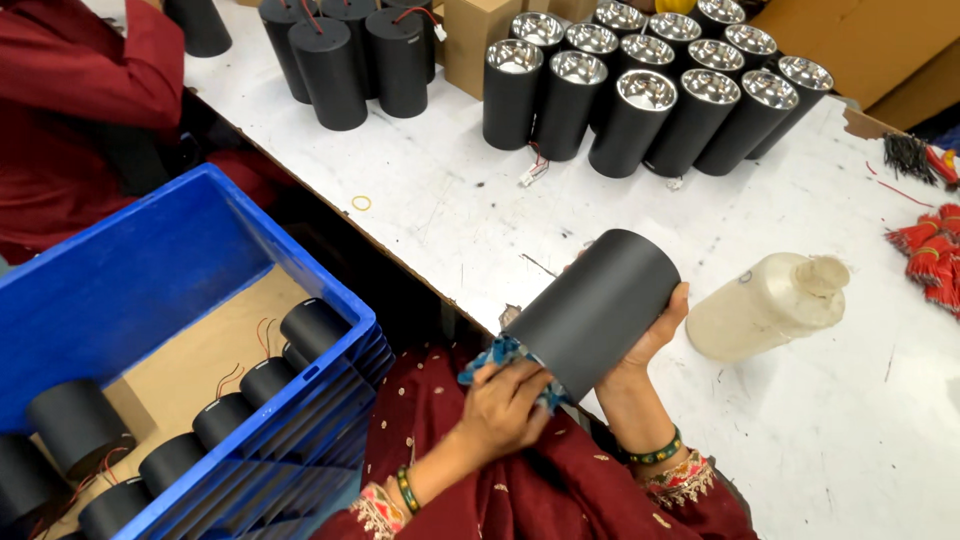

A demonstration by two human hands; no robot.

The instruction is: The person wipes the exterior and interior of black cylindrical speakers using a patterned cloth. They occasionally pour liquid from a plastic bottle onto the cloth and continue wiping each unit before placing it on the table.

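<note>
1. My right hand (pixel 655 330) is curled round the far side of a black cylinder (pixel 595 310), fingers wrapped on its matte wall, holding it tilted over the near edge of the counter (pixel 830 420)
2. My left hand (pixel 505 405) is closed on a blue cloth (pixel 495 355) and presses it against the cylinder's lower end, just above my lap
3. The counter is a white board, scuffed and scratched, with grey smudges and a thin dark line near its edge
4. A cloudy plastic bottle (pixel 765 305) lies on its side just beside the cylinder, to the right
5. Further back stands a cluster of black cylinders with shiny reflectors (pixel 650 90) facing up, and near them another group with closed tops (pixel 345 50) and a cardboard box (pixel 475 35)
6. A small yellow rubber band (pixel 361 203) lies alone on the white surface; bundles of red wires (pixel 930 250) sit at the right edge
7. To my left a blue crate (pixel 130 280) lined with cardboard holds more black cylinders lying on their sides
8. A person in a red sleeve (pixel 70 90) sits at the far left
</note>
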